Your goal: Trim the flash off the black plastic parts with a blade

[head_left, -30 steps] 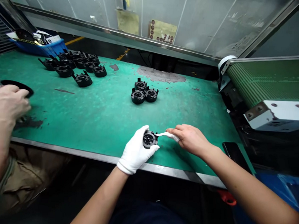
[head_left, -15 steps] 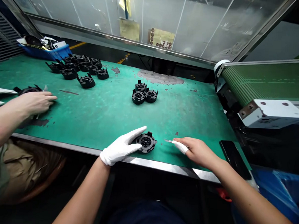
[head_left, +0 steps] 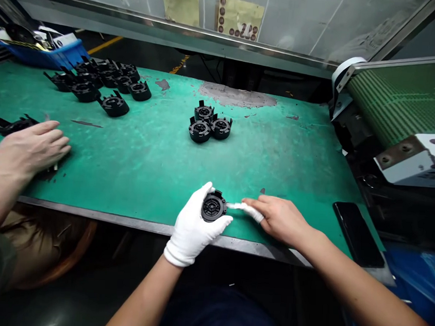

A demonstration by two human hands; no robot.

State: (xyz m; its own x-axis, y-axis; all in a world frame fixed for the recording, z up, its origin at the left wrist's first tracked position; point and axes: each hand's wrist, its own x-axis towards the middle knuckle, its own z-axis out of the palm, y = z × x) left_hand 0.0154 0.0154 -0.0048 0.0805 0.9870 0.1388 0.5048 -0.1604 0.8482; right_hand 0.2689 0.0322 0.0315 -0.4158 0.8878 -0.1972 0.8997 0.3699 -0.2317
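Upper left, blue bin [head_left: 65, 56] holding mixed items [head_left: 18, 34]; left hand [head_left: 191, 226] curled round 1 black part [head_left: 212, 208], right hand [head_left: 282, 219] gripping blade [head_left: 233, 205].

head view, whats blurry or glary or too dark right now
Head view: the thin tool in the right hand looks smeared; head view: the co-worker's hand at left is soft too; head view: the green tabletop carries a pale, diffuse sheen; head view: the phone is so dark that little detail shows.
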